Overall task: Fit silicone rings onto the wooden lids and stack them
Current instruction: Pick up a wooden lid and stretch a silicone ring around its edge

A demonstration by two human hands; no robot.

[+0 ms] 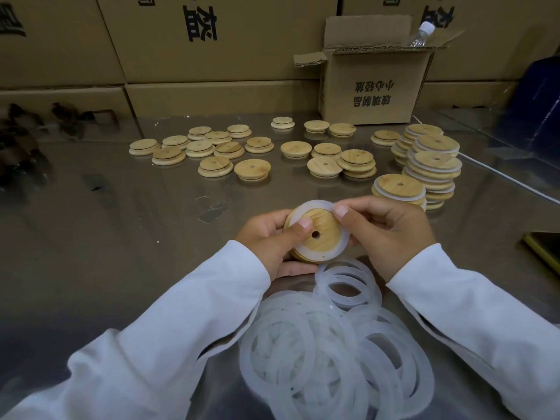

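Left hand [272,241] is gripping a round, holed wooden lid [322,237] above the shiny metal surface [121,225]; right hand [391,234] is pinching a translucent white silicone ring [318,204] onto it. Ringed stacks [433,166] are standing right; many bare lids [218,147] are waiting.

At frame centre the left hand [269,241] and right hand [391,234] hold a wooden lid [321,234] with a silicone ring [344,247] around it; loose rings [333,353] heap below; ringed stacks [430,165] stand right.
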